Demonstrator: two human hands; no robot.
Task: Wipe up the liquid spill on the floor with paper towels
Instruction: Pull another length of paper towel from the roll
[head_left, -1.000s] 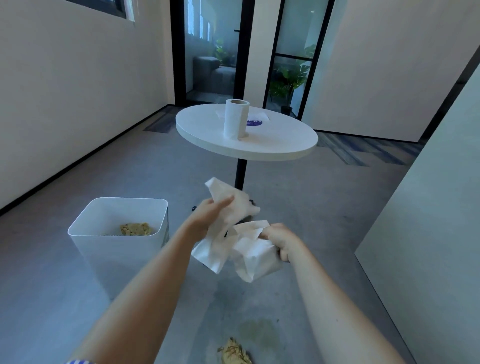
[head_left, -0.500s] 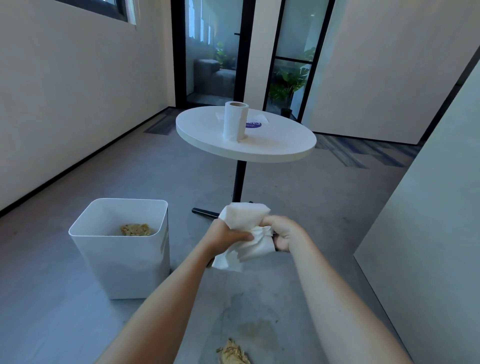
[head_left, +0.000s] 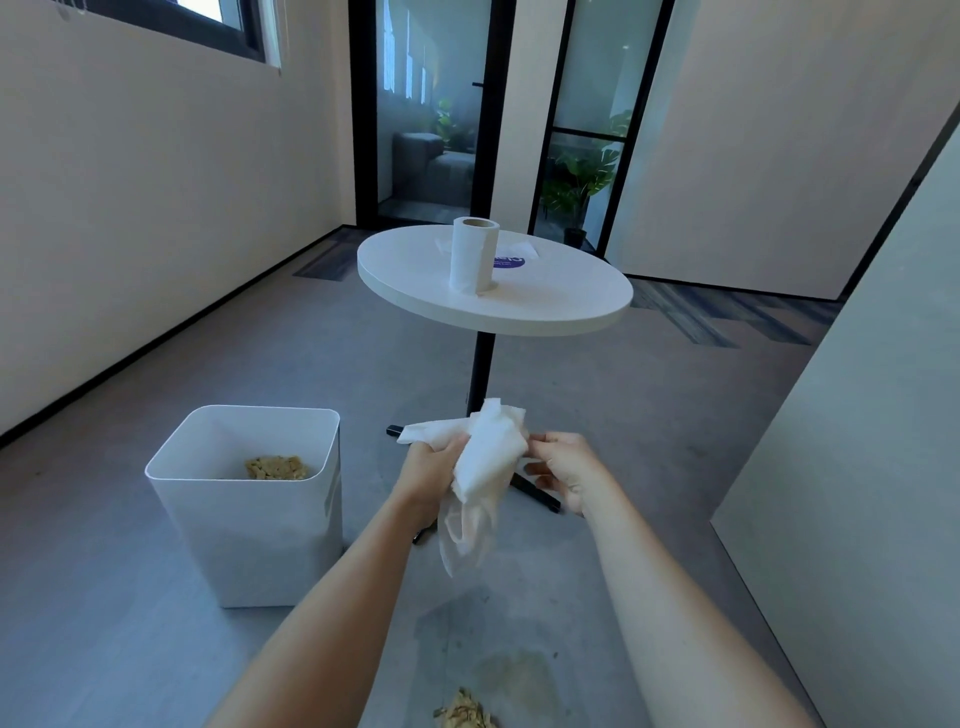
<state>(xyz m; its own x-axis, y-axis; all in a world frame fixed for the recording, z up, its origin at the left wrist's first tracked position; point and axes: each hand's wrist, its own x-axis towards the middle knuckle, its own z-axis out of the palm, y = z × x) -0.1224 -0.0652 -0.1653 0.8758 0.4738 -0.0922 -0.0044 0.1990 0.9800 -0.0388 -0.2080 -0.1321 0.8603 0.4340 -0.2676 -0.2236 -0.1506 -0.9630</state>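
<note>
Far left: a white bin (head_left: 244, 519) stands on the grey floor (head_left: 104, 597). A tan, soiled wad (head_left: 278, 467) lies inside it.

Centre-left: the left hand (head_left: 434, 470) is raised in front of the body, with its fingers curled round a crumpled white paper towel (head_left: 485, 467). The towel bunches above the fist. A loose tail hangs down below it, clear of the floor.

Centre, lower edge: a second tan wad (head_left: 465, 714) lies on the floor, touching the near side of a yellowish spill (head_left: 511, 675). The spill sits below and nearer than the held towel, between the two forearms. The towel is well apart from the spill.

Centre, further back: a paper towel roll (head_left: 474, 254) stands upright on a round white table (head_left: 545, 306). A small purple label (head_left: 511, 261) lies just behind the roll.

Centre-right: the right hand (head_left: 569, 470) is level with the left, just beside the towel. Its fingers curl toward the towel's right edge and appear to meet it. Whether they pinch the paper cannot be told. The hands are close together with the towel between them.
</note>
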